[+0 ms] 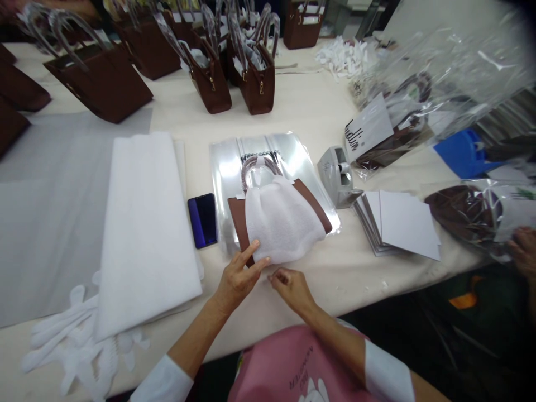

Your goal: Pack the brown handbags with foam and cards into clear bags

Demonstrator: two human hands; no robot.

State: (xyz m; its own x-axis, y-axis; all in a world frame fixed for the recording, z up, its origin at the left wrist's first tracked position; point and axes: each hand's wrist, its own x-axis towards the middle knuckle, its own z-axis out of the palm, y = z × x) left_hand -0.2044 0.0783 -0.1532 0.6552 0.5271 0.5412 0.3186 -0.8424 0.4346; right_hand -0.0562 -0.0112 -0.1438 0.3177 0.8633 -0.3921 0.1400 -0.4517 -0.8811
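Note:
A brown handbag [238,220] lies flat in front of me, its middle wrapped in a white foam sheet [285,223]. Its handles [251,167] are covered in plastic and point away from me. Beneath the bag are shiny clear plastic bags [226,156]. My left hand [238,279] rests its outstretched fingers on the bag's near left corner and the foam edge. Just below that edge, my right hand [293,287] is closed, thumb and fingers pinched together; whatever may be between them is too small to make out.
Left of the bag lie a phone [203,220] and stacked white foam sheets [146,234]. To the right stand a tape dispenser [335,173], white cards [406,223] and a bagged handbag [389,139]. Several brown handbags [255,84] line the back. A co-worker's hand [523,245] shows far right.

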